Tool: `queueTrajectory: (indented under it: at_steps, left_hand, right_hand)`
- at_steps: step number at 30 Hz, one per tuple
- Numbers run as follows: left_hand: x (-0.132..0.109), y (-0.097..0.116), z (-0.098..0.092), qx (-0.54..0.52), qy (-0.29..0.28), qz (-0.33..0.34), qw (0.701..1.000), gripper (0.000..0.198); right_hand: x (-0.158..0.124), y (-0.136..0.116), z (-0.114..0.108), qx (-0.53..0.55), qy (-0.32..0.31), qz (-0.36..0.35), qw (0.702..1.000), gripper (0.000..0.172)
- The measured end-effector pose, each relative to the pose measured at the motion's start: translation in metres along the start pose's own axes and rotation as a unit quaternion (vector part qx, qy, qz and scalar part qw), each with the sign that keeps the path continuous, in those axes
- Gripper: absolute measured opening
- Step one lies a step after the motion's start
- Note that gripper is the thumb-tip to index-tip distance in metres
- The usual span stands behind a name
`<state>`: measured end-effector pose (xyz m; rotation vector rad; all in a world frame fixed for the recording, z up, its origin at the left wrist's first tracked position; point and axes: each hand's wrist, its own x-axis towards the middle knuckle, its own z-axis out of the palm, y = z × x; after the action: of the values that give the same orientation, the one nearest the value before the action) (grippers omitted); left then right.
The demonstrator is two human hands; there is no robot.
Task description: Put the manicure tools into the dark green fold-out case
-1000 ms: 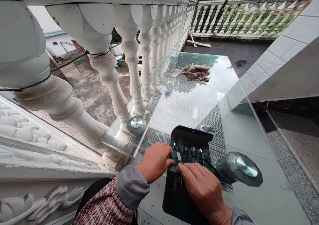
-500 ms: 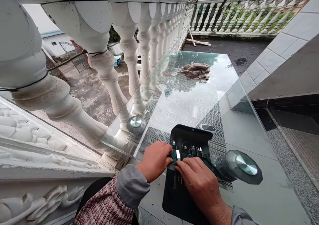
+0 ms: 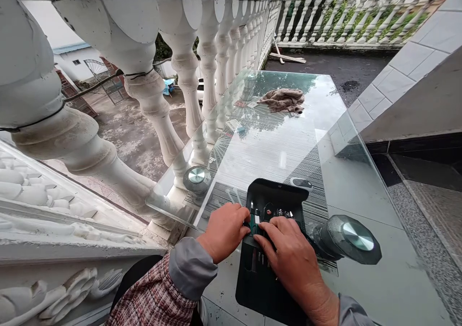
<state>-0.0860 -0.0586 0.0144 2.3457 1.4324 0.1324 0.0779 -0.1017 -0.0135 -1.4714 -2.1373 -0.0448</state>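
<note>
An unfolded black manicure case (image 3: 277, 191) lies on the glass table, with small metal tools in loops along its upper inside. My left hand (image 3: 225, 230) pinches the case's left edge, beside a dark green strip. Near it, a flat silver tool (image 3: 257, 218) stands upright in the case; its kind is unclear. My right hand (image 3: 292, 258) is over the middle of the case, thumb and forefinger closed at the lower end of that silver tool. Its fingers partly cover the row of nail clippers (image 3: 288, 214) and other tools.
The glass tabletop (image 3: 361, 186) rests on octagonal supports, one support (image 3: 346, 239) close by my right hand. A crumpled brown cloth (image 3: 283, 99) lies at the far end. White balusters (image 3: 144, 95) line the left side. An oval object (image 3: 301, 184) shows just beyond the case.
My right hand has shifted slightly up, its fingers now covering more of the clippers and the silver tool's lower end. My left hand stays at the case's edge.
</note>
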Motion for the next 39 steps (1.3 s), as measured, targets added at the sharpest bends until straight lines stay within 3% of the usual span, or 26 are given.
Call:
queueTrajectory:
  at_steps: [11, 21, 26, 39]
  left_hand:
    - [0.0, 0.001, -0.001, 0.007, 0.0, -0.001, 1.0, 0.011]
    - [0.0, 0.001, -0.001, 0.011, -0.014, -0.003, 1.0, 0.011]
    - [0.0, 0.001, -0.001, 0.007, -0.007, 0.003, 1.0, 0.012]
    - [0.0, 0.001, 0.001, 0.016, 0.0, -0.002, 1.0, 0.013]
  right_hand:
    - [0.004, 0.002, 0.003, -0.029, 0.025, -0.001, 0.999, 0.016]
    - [0.002, 0.004, 0.0, -0.011, 0.002, -0.005, 1.0, 0.024]
    - [0.007, 0.002, 0.0, -0.015, -0.009, 0.017, 1.0, 0.017]
    - [0.011, 0.006, 0.007, -0.01, 0.07, 0.017, 0.997, 0.016]
